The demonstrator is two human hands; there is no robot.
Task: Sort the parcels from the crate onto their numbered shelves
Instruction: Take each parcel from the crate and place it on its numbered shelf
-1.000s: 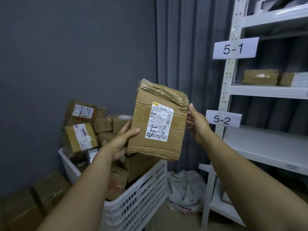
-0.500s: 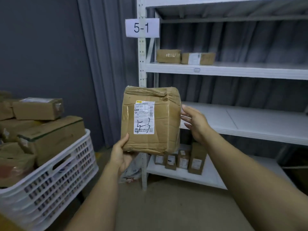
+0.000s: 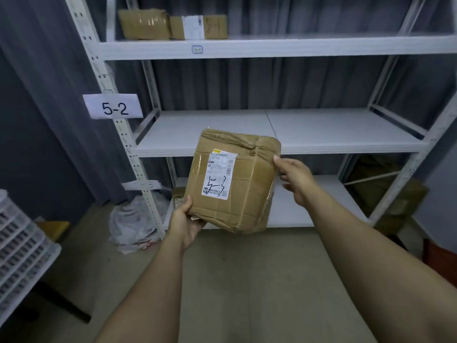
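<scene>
A brown cardboard parcel (image 3: 249,179) with a white label hand-marked 5-3 is held up in front of the white shelf rack. My left hand (image 3: 184,219) grips its lower left corner, thumb on the front face. My right hand (image 3: 294,177) holds its right edge, the fingers behind it. Behind the parcel lies the shelf board (image 3: 309,129) tagged 5-2 (image 3: 113,106). The lower shelf (image 3: 321,201) is partly hidden by the parcel. The white crate (image 3: 22,256) shows at the left edge.
Two brown parcels (image 3: 173,24) lie on the upper shelf. A white crumpled bag (image 3: 136,224) sits on the floor by the rack's left post (image 3: 118,125). Dark green bundles (image 3: 380,184) fill the space to the right of the rack. Grey curtain hangs behind.
The view has swung right and down from the crate to the rack. The parcel has come lower, now in front of the 5-2 shelf. Both hands keep their hold.
</scene>
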